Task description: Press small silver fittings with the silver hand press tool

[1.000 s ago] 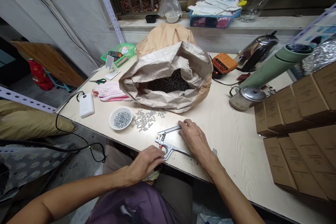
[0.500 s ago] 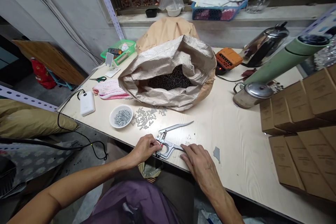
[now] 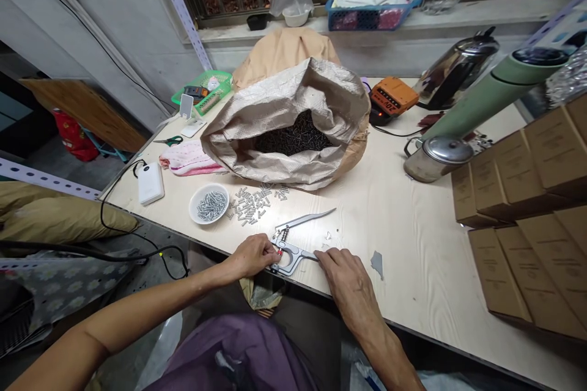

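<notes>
Metal hand press pliers [image 3: 297, 237] lie on the light wooden table [image 3: 403, 238] near its front edge, handles spread apart. My left hand [image 3: 251, 255] is pinched at the pliers' jaw, fingers closed on something too small to make out. My right hand [image 3: 345, 276] rests on the lower handle with its fingers laid over it. Behind the pliers lies a scatter of small silver metal pieces [image 3: 255, 203], and a white bowl [image 3: 210, 203] holds more of them. A large open sack [image 3: 287, 125] of dark small parts stands further back.
Stacked brown cardboard boxes [image 3: 523, 195] fill the right side. A steel pot [image 3: 435, 157], a green cylinder [image 3: 486, 93], a kettle [image 3: 454, 70] and an orange device [image 3: 392, 98] stand at the back right. A white power bank [image 3: 150, 182], pink cloth [image 3: 188, 159], scissors [image 3: 169, 141] and a green basket [image 3: 204, 90] lie left.
My right hand left the upper handle and came down onto the lower handle near the table edge. My left hand moved up to the pliers' jaw and pinched there.
</notes>
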Demonstrator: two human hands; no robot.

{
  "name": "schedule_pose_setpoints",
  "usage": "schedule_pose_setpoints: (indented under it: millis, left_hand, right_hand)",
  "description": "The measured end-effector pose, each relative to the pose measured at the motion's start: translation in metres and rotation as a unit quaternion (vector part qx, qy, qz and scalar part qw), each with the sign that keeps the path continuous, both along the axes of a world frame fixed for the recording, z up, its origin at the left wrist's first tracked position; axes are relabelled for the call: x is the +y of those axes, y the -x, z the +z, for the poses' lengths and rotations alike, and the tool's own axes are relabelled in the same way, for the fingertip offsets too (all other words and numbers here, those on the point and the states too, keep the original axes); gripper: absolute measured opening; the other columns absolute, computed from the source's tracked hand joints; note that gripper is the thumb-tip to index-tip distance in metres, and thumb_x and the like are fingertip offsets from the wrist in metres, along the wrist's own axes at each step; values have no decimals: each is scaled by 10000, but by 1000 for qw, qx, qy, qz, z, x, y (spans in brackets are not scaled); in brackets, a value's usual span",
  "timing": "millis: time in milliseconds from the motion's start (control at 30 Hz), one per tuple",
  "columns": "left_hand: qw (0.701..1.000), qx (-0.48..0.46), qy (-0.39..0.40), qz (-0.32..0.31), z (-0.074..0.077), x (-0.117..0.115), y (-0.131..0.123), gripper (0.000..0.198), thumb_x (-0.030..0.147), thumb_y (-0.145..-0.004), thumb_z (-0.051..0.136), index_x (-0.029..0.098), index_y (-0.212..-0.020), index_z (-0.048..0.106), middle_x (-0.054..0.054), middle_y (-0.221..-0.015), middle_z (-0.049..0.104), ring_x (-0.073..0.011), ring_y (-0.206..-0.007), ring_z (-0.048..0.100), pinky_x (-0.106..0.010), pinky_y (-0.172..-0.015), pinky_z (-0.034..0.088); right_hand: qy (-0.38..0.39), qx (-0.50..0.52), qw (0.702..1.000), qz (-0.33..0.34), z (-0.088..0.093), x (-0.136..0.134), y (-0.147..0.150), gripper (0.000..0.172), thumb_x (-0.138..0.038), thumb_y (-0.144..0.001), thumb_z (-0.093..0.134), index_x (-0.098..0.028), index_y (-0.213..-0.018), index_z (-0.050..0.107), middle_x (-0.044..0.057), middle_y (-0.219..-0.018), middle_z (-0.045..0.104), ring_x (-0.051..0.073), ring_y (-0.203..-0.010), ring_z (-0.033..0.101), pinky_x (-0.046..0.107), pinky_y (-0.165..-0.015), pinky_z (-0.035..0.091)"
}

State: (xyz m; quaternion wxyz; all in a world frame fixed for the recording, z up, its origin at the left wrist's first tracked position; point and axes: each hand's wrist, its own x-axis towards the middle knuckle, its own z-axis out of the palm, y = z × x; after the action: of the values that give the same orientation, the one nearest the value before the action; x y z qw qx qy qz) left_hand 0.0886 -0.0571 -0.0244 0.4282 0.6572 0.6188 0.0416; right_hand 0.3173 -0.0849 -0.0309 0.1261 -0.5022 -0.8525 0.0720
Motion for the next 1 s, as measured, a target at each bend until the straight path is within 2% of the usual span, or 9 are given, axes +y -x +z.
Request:
schedule_pose_setpoints:
  millis: [133, 233, 333, 433, 600, 767, 867, 933, 1000]
  left_hand:
    - [1000, -1, 1, 4, -2, -1, 0, 238, 325, -701, 571, 139, -555, 592, 20, -522, 508, -127, -622, 516, -201, -574, 349]
    - [1000, -1, 6, 3, -2, -1, 0, 246, 336, -704, 563, 137, -562, 595, 18, -521, 508, -126, -620, 512, -200, -574, 351]
    - [1000, 3, 6, 2, -1, -1, 0, 257, 352, -705, 562, 137, -569, 596, 16, -534, 515, -127, -621, 513, -201, -575, 354]
    - [1000, 7, 2, 9, -2, -2, -1, 276, 373, -711, 560, 140, -565, 587, 15, -542, 518, -128, -615, 511, -204, -570, 354]
    - [1000, 7, 0, 16, -2, -3, -2, 303, 384, -714, 570, 143, -532, 554, 27, -495, 472, -119, -586, 490, -203, -556, 333]
    - [1000, 17, 2, 17, 3, 0, -4, 280, 346, -721, 581, 138, -536, 547, 28, -517, 486, -116, -590, 494, -204, -554, 324]
    - [999, 29, 1, 18, 7, -5, -4, 228, 301, -741, 585, 137, -584, 572, 11, -604, 539, -125, -624, 517, -212, -565, 351]
    - [998, 38, -52, 12, 10, -13, -5, 201, 286, -779, 571, 143, -640, 588, -12, -689, 569, -148, -695, 535, -231, -607, 388]
    - [987, 43, -154, -17, 11, -20, -9, 178, 279, -834, 533, 151, -729, 600, -40, -780, 582, -180, -793, 533, -268, -676, 423]
  right_hand:
    - [7, -7, 1000, 7, 3, 0, -1, 273, -122, -849, 407, -204, -1032, 592, 58, -888, 607, 165, -781, 494, 305, -711, 366]
    - [9, -4, 1000, 19, 4, 6, -6, 311, -273, -879, 412, -225, -1162, 532, 86, -1101, 590, 202, -973, 522, 344, -794, 405]
    - [6, -29, 999, 33, 3, 24, -14, 585, -431, -823, 482, -214, -1351, 352, 119, -1394, 395, 286, -1285, 326, 450, -948, 359]
    - [56, -86, 993, 52, 2, 48, -17, 866, -520, -688, 602, -184, -1408, 256, 135, -1467, 279, 336, -1362, 165, 523, -1021, 272]
    - [118, -147, 980, 59, 10, 71, -11, 1037, -546, -545, 700, -137, -1399, 276, 183, -1400, 367, 369, -1325, 240, 565, -1027, 226]
    - [67, -148, 984, 69, 21, 69, -5, 854, -509, -557, 720, -155, -1278, 431, 149, -1175, 538, 306, -1088, 478, 503, -947, 315]
    - [52, -150, 985, 69, 26, 64, -3, 660, -460, -592, 729, -157, -1142, 522, 102, -1034, 578, 249, -952, 512, 416, -865, 360]
    - [44, -151, 986, 59, 28, 60, -2, 536, -417, -620, 727, -170, -1061, 549, 80, -992, 582, 225, -911, 510, 364, -795, 369]
    - [33, -149, 987, 49, 29, 55, 0, 461, -370, -645, 722, -178, -1027, 551, 67, -978, 581, 209, -889, 505, 329, -736, 361]
